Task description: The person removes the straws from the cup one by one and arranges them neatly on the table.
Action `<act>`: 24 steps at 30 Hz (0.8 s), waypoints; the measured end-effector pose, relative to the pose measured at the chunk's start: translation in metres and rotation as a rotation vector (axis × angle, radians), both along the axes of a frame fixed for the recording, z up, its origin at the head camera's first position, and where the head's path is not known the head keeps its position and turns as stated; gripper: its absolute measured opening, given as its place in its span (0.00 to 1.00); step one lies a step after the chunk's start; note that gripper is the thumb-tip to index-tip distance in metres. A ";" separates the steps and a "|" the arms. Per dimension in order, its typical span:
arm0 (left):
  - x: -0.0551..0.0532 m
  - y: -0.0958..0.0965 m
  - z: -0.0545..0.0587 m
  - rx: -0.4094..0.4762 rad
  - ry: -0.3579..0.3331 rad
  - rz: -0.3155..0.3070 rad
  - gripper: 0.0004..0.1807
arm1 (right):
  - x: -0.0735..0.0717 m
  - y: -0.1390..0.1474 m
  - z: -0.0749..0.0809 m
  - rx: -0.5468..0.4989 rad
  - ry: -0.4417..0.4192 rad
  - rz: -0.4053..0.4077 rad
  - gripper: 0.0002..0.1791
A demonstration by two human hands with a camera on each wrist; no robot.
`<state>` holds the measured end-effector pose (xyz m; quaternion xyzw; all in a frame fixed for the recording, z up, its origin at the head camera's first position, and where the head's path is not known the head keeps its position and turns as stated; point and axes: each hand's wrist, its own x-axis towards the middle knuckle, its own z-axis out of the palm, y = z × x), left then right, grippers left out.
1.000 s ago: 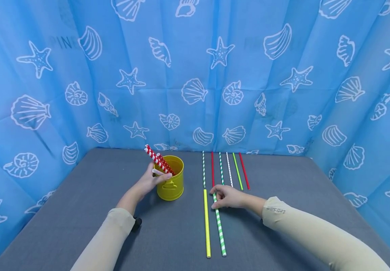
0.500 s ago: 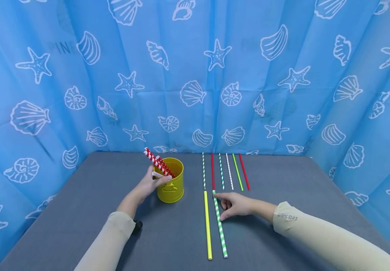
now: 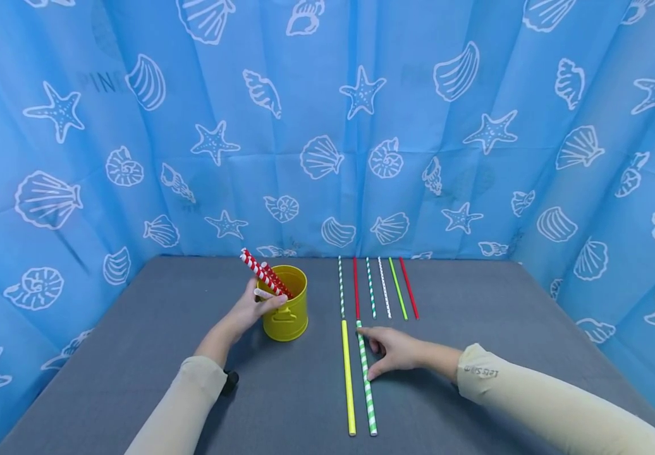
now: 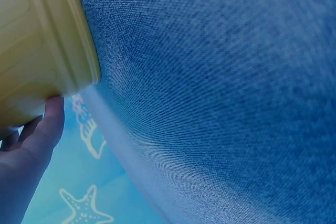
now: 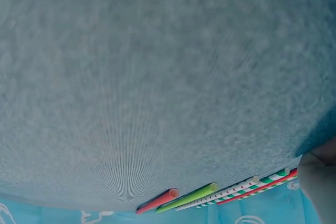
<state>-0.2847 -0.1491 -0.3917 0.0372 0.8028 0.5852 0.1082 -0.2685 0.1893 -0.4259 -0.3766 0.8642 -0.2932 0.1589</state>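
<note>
My left hand (image 3: pixel 248 311) grips the side of a yellow bucket (image 3: pixel 286 322), thumb in front near the rim, other fingers behind it. In the left wrist view, fingers (image 4: pixel 51 124) lie against the bucket wall (image 4: pixel 47 40). Red-and-white patterned straws (image 3: pixel 267 275) lean out of the bucket over that hand, along with a whitish straw end (image 3: pixel 263 294). With index fingertip and thumb tip, my right hand (image 3: pixel 397 349) touches the right side of a green-and-white striped straw (image 3: pixel 367 385) lying on the table. Left of it lies a yellow straw (image 3: pixel 348 379), nearly parallel.
Behind them lies a row of straws: green-striped (image 3: pixel 341 287), red (image 3: pixel 356 287), another green-striped (image 3: pixel 370 287), white-patterned (image 3: pixel 384 287), light green (image 3: pixel 398 287) and red (image 3: pixel 410 287). A blue shell-print curtain (image 3: pixel 327 126) borders the grey table (image 3: pixel 151 354).
My right hand has let go of the striped straw's far end and shifted to its right side. The straw's near end has swung slightly left, toward the yellow straw. The left hand stays put.
</note>
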 end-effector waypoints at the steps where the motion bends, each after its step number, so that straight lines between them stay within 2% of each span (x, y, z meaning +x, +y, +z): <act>1: 0.000 0.000 0.000 0.000 0.001 0.000 0.49 | 0.000 -0.001 0.000 0.005 0.003 -0.007 0.49; 10: -0.002 -0.002 0.001 -0.009 -0.009 0.005 0.52 | 0.000 -0.003 0.000 0.024 -0.003 -0.032 0.49; 15: -0.002 -0.001 0.001 -0.003 0.001 0.008 0.50 | 0.000 -0.001 0.003 -0.028 -0.061 -0.024 0.48; 21: -0.002 0.001 -0.001 0.007 0.012 0.016 0.48 | -0.004 0.000 0.015 -0.104 -0.130 -0.029 0.43; 24: -0.001 0.001 0.000 -0.005 0.012 0.013 0.48 | -0.008 -0.004 0.027 -0.152 -0.114 -0.061 0.38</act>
